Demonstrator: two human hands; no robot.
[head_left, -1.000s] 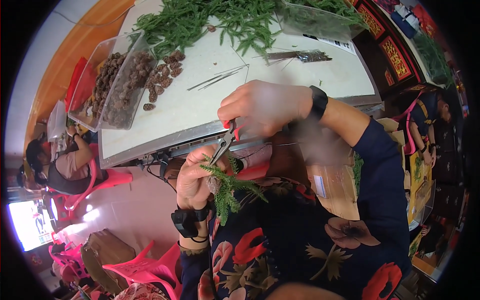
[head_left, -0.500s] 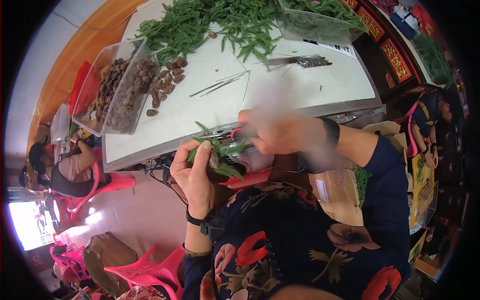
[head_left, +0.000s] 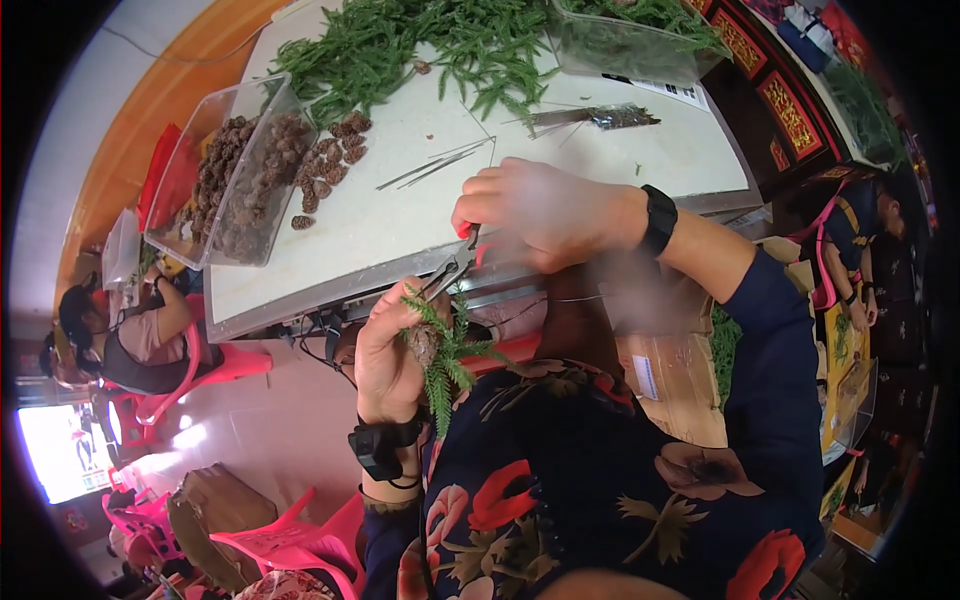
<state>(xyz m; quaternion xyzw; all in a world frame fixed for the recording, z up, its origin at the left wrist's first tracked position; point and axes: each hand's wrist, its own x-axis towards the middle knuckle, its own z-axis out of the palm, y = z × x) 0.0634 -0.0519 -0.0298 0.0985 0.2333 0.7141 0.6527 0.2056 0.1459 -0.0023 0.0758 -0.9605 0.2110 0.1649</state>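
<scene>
My left hand (head_left: 388,352), just in front of the table's near edge, is closed on a green artificial pine sprig (head_left: 441,385). A brown pine cone (head_left: 422,346) sits among its needles. My right hand (head_left: 535,212) grips a pair of pliers (head_left: 452,270) with red handles, partly hidden by the fingers. The metal jaws point down and left, meeting the top of the sprig beside my left fingertips. Whether the jaws clamp a wire there cannot be made out. A pale blur covers part of my right hand.
On the white table (head_left: 400,220) lie loose pine cones (head_left: 322,170), thin wires (head_left: 428,168), a wire bundle (head_left: 625,117) and heaped green sprigs (head_left: 350,60). Clear bins hold cones (head_left: 265,215) and greenery (head_left: 640,55). A cardboard box (head_left: 675,390) stands below right; co-workers sit at both sides.
My right hand has risen slightly and the pliers now tilt more steeply. My left hand has turned and lowered, bringing the sprig and pine cone down with the cone facing up.
</scene>
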